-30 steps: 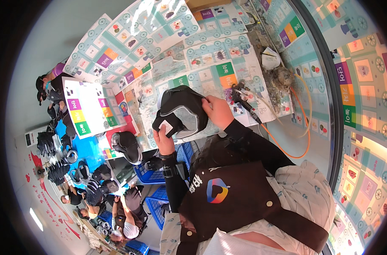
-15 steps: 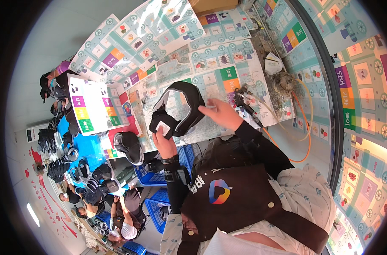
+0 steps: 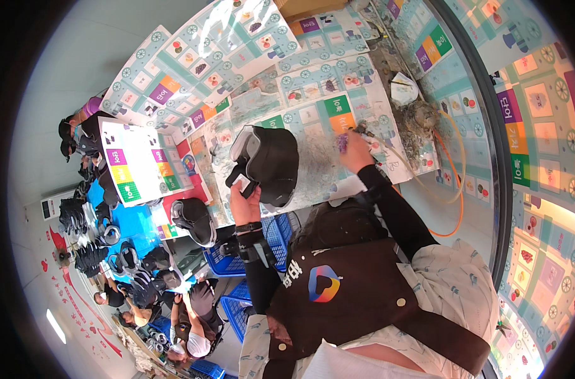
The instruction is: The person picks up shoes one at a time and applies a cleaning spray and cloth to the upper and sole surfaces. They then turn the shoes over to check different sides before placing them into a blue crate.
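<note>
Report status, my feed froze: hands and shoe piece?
Left hand holds black shoe upper. Right hand grips small purple tool. Orange hose lies alongside.

Right hand [image 3: 355, 150] lifted off the black shoe upper [image 3: 268, 163], now out over the desk [image 3: 313, 126], closed on a small purple thing [image 3: 342, 140]. Upper turned more upright, held by the left hand [image 3: 244, 201] alone.

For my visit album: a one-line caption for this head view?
Left hand holds black cap; right hand touches patterned paper-covered table.
</note>
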The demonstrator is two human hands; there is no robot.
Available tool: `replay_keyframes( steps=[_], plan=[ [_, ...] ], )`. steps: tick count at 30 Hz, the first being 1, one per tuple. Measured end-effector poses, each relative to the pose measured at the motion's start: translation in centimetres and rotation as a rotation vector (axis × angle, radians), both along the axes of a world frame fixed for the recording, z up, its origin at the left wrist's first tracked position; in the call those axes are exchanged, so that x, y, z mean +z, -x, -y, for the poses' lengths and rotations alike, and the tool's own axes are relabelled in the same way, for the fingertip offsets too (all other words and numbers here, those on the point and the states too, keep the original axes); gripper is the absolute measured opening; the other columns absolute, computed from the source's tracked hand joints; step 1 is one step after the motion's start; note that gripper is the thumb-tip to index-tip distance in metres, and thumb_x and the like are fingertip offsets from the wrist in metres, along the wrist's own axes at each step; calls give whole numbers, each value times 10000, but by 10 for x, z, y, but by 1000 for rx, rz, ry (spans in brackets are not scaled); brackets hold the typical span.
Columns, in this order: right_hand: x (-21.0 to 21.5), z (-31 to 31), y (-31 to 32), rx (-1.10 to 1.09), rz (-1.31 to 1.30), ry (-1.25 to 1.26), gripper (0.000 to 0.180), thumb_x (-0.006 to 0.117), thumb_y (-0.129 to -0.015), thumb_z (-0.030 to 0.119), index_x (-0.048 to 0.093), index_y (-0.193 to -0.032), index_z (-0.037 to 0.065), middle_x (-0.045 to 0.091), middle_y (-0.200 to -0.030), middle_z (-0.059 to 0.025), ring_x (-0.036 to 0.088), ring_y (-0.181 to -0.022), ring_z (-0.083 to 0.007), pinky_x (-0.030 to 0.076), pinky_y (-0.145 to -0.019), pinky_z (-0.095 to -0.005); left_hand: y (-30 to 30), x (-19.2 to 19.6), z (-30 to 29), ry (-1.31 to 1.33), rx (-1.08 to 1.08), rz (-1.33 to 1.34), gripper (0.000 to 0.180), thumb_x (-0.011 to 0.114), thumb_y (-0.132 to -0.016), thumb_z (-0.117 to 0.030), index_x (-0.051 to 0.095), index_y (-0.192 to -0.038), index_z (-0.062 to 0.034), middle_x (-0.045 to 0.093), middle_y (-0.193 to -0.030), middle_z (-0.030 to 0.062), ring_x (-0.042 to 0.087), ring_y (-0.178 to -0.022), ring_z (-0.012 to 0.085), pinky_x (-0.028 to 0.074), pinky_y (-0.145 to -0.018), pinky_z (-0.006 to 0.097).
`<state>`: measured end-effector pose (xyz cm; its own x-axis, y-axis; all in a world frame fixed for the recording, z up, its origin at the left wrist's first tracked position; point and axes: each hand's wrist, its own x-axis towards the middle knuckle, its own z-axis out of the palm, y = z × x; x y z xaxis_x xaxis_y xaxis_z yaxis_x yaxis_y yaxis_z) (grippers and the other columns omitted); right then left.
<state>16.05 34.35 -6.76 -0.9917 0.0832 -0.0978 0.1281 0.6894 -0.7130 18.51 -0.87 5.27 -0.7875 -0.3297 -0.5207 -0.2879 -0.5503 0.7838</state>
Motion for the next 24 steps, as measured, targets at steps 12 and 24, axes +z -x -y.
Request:
replay_keyframes(
  steps=[12,24],
  plan=[
    [-43,-49,-12,-5,120,-440,582,728,-745,104,474,-1242,-62,523,-1137,-234,484,-1177,-423,442,-966,-462,34,-46,8,-213,-17,250,273,571,-921,-181,530,-1040,61,652,-935,169,662,-843,295,578,-781,408],
    [127,-5,-2,179,253,881,238,620,-768,14,644,-1005,-7,670,-815,-23,609,-712,-96,480,-622,-246,50,-89,-12,-40,-126,257,290,553,-917,-198,512,-1056,54,644,-938,184,680,-849,328,584,-758,397]
  ],
)
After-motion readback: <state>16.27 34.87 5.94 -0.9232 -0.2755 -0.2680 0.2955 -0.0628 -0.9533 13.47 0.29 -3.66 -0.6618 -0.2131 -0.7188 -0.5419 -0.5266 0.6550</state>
